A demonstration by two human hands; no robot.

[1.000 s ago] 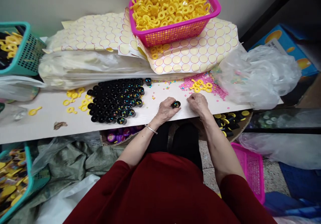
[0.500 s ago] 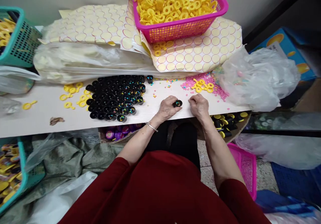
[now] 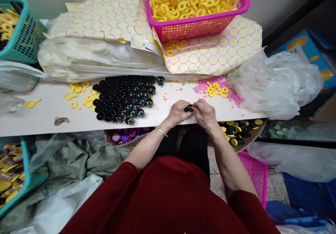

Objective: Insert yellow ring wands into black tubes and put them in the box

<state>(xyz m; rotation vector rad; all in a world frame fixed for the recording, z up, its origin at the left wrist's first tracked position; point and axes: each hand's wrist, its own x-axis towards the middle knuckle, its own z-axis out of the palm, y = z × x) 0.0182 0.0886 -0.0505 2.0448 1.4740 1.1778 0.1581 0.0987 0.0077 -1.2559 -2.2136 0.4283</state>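
Note:
Between my hands at the table's front edge is a small black cup (image 3: 188, 108), partly hidden by fingers. My left hand (image 3: 178, 112) is closed around its left side. My right hand (image 3: 205, 112) has its fingers pinched together at the cup's right rim; what they hold, if anything, is hidden. To the left stands a block of black cups (image 3: 123, 99) in packed rows, several with coloured beads inside. Behind my right hand lie a heap of pink beads (image 3: 234, 94) and a few yellow ring-shaped pieces (image 3: 216, 90).
A pink basket (image 3: 199, 26) of yellow rings stands on sticker sheets (image 3: 210, 57) at the back. Loose yellow rings (image 3: 75, 104) lie left of the cups. A clear plastic bag (image 3: 278, 83) bulges onto the table's right end. Boxes of black-and-yellow parts (image 3: 236, 130) sit below the edge.
My right hand has moved left and now meets the cup in my left hand. The cup is more covered by fingers. The whole view has shifted slightly.

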